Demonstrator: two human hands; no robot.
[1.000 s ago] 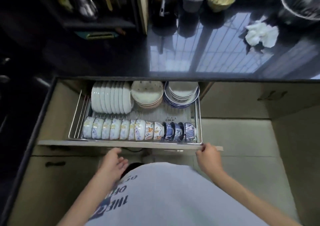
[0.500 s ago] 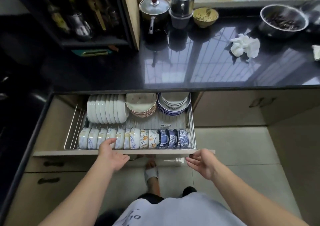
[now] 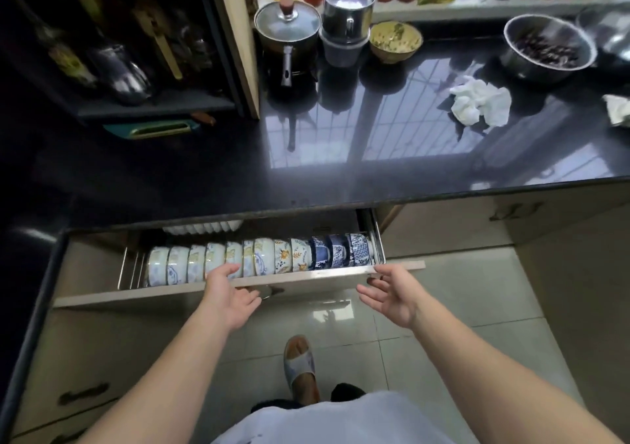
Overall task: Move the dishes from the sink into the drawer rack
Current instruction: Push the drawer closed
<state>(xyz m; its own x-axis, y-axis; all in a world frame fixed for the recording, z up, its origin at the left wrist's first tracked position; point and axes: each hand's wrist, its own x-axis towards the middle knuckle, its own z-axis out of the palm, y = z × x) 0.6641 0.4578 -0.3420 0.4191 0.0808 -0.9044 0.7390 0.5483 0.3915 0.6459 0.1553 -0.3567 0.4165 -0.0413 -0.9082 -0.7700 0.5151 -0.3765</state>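
Drawer (image 3: pixel 238 285) under the black counter (image 3: pixel 409 157) stands partly pulled out, at about 9 to 10 o'clock from frame centre in the head view. Its wire drawer rack (image 3: pixel 131 266) holds a row of patterned bowls (image 3: pixel 262 256) on edge, with white plates (image 3: pixel 201 228) just showing behind at 12 o'clock of the row. The left hand (image 3: pixel 228 293), fingers relaxed and spread, rests over the drawer's front edge near the bowls. The right hand (image 3: pixel 392 290) is spread too, palm turned inward, fingertips at the front panel's right end; contact cannot be told. On the counter at 1 to 2 o'clock lie a crumpled cloth (image 3: pixel 480 101) and a steel bowl (image 3: pixel 549 46).
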